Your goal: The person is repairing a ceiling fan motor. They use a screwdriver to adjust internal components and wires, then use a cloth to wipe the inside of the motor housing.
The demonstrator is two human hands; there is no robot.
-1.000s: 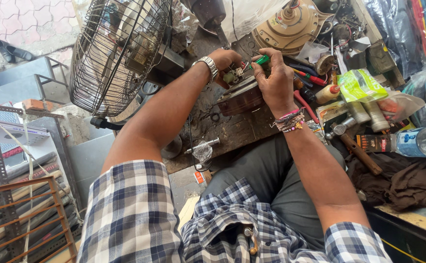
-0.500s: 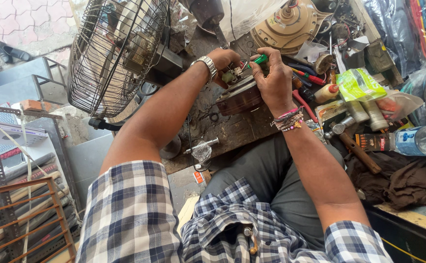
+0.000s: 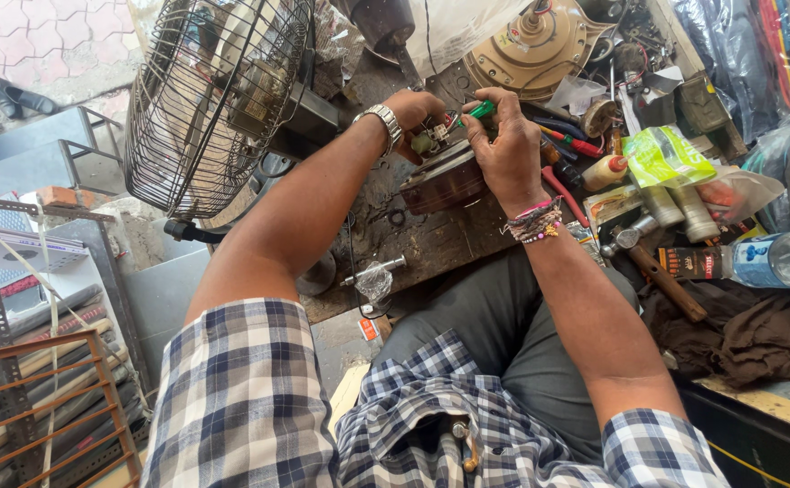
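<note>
A dark round fan motor (image 3: 446, 179) lies on the worn wooden workbench (image 3: 431, 246). My right hand (image 3: 503, 149) is closed around a green-handled screwdriver (image 3: 478, 111), its tip pointing at the top of the motor. My left hand (image 3: 416, 110), with a metal watch on the wrist, grips the motor's far upper edge and steadies it. The spot where the tip meets the motor is hidden between my hands.
A wire fan guard (image 3: 210, 99) stands at the left. A tan motor housing (image 3: 532, 50) lies behind. Screwdrivers, a hammer (image 3: 653, 267), tubes, a green packet (image 3: 662, 155) and a water bottle (image 3: 775, 260) crowd the right side. A metal rack (image 3: 33, 398) is at the lower left.
</note>
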